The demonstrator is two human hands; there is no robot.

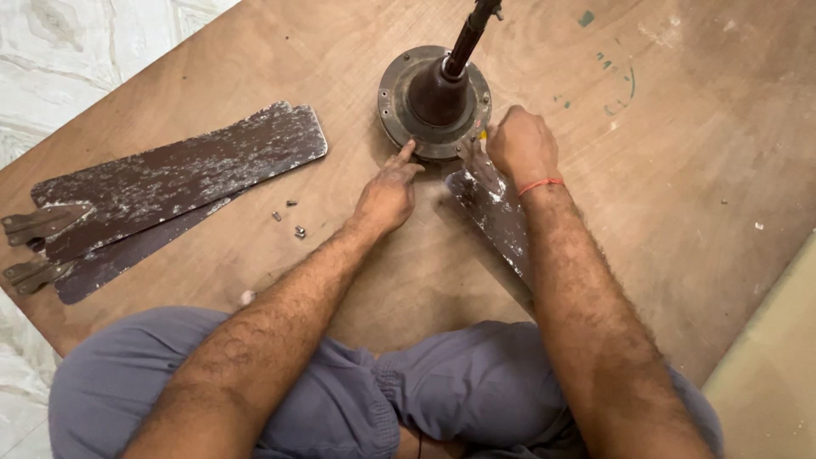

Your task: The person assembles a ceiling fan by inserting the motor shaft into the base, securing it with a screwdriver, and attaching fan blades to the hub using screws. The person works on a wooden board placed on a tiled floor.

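Fingers of your right hand are clenched at the rim of the ceiling fan motor, at about its 4 o'clock edge, though what they pinch is hidden. Under that wrist, with its red thread band, lies a dark fan blade, its near end meeting the motor housing. Your left hand holds nothing; its fingers are loosely curled and the forefinger tip touches the motor rim at 7 o'clock. Small screws lie at 9 o'clock from that hand on the plywood board, and two loose fan blades are stacked farther out the same way.
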